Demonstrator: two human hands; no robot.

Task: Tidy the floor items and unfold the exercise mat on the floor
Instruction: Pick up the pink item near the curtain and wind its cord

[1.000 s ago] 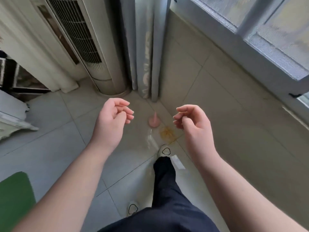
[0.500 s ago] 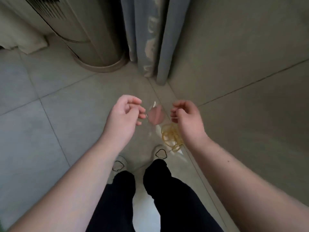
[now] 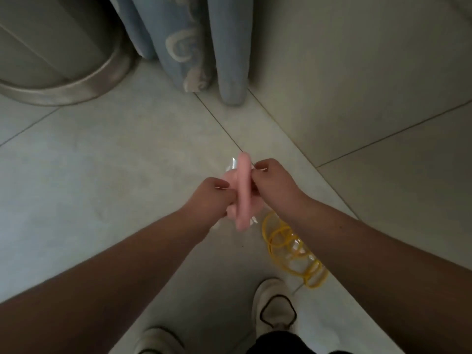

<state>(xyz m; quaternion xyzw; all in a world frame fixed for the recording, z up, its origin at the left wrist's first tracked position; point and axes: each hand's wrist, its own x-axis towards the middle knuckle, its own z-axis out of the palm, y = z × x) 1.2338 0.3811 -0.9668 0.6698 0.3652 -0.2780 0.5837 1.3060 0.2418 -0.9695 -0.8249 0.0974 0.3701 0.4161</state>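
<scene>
Two hands meet over the tiled floor (image 3: 107,162), both gripping a pink ring (image 3: 242,192) that sits inside a clear plastic wrapper (image 3: 231,166). The left hand (image 3: 212,198) has its fingers curled in, pinching the left side of the wrapper against the ring. The right hand (image 3: 274,181) mirrors it, fingers curled and pinching the right side. The ring stands on edge between the hands, so it shows as a narrow pink band running away from the camera; the picture is blurred here, and how far the wrapper covers it cannot be told.

Just below the right forearm, a bundle of yellow loops (image 3: 293,254) lies on the floor in another clear wrapper. One pale shoe (image 3: 274,302) stands close to the yellow bundle, and the toe of a second shoe (image 3: 158,339) shows at the bottom edge. Farther off, a blue curtain (image 3: 189,42) with a pale swirl pattern hangs down to the floor, and beside it on the left is the round base of a tall white appliance (image 3: 63,90). No exercise mat shows in this view.
</scene>
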